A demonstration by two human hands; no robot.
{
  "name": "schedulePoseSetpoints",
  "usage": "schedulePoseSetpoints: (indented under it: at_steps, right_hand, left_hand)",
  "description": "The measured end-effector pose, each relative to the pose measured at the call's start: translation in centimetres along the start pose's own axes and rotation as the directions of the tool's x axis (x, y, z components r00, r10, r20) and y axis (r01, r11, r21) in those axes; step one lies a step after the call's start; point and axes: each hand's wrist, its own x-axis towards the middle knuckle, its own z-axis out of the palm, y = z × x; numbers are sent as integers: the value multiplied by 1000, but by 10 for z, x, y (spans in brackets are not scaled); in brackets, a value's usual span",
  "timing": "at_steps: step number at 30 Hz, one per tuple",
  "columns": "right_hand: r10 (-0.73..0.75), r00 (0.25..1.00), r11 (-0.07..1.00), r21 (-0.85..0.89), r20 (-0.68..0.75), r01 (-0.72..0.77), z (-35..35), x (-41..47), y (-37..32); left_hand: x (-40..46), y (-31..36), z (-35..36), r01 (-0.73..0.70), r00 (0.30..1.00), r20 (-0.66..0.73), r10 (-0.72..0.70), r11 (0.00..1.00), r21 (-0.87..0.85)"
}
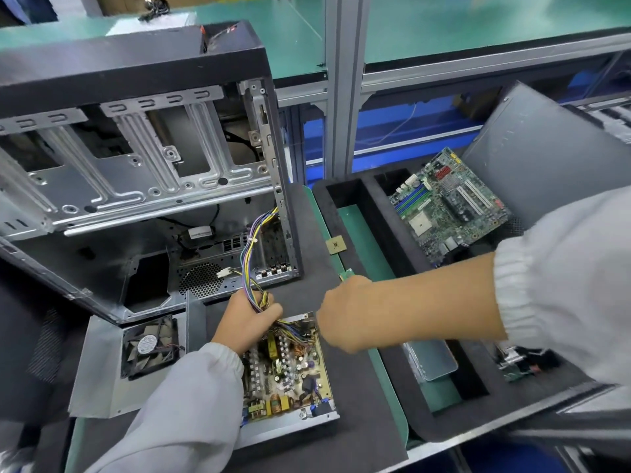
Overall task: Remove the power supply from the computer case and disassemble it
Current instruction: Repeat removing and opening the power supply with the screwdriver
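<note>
Power supply (pixel 290 380), one unit, lies opened on the dark mat (pixel 358 421) near the front edge of the desk, just in front of the one computer case (pixel 143 172). Its lid is off, so its yellowish circuit board shows, crowded with coils, capacitors and rows of metal heat-sink fins, sitting in a shallow grey metal tray. One detached grey cover (pixel 99 370) lies touching its left side, with one black fan (pixel 150 349) fixed in it.

One bundle of coloured wires (pixel 254 264), yellow, purple, blue and black, rises from the board's far end and loops up into the case. My left hand (pixel 247 319) has its grip clenched around this bundle just above the board. My right hand (pixel 345 315) sits at the board's far right corner; I cannot tell whether its grip is released or grasping anything, as the fingers are turned away and blurred.

The case stands upright with its side open, its lower bay bare metal.

To the right, one black foam tray (pixel 386 268) with several compartments runs along the mat's edge; one green motherboard (pixel 450 203) leans in its far compartment. One small square chip (pixel 336 246) rests on the tray's left rim.

Bare mat lies right of the power supply.
</note>
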Motion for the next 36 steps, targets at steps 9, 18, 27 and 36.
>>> schedulePoseSetpoints:
  at_steps: [9, 18, 27, 36]
  right_hand:
    - [35, 969, 907, 400, 244, -133, 1, 17, 18]
    - [110, 990, 991, 66, 87, -116, -20, 4, 14]
    - [232, 964, 958, 205, -130, -202, 16, 7, -4]
    - [354, 930, 880, 373, -98, -296, 52, -4, -19]
  left_hand:
    - [3, -7, 1, -27, 1000, 10, 27, 999, 19]
    - [5, -9, 0, -31, 1000, 0, 31, 1000, -1]
    - [5, -10, 0, -31, 999, -13, 31, 999, 19]
    - [1, -5, -1, -30, 999, -37, 29, 999, -26]
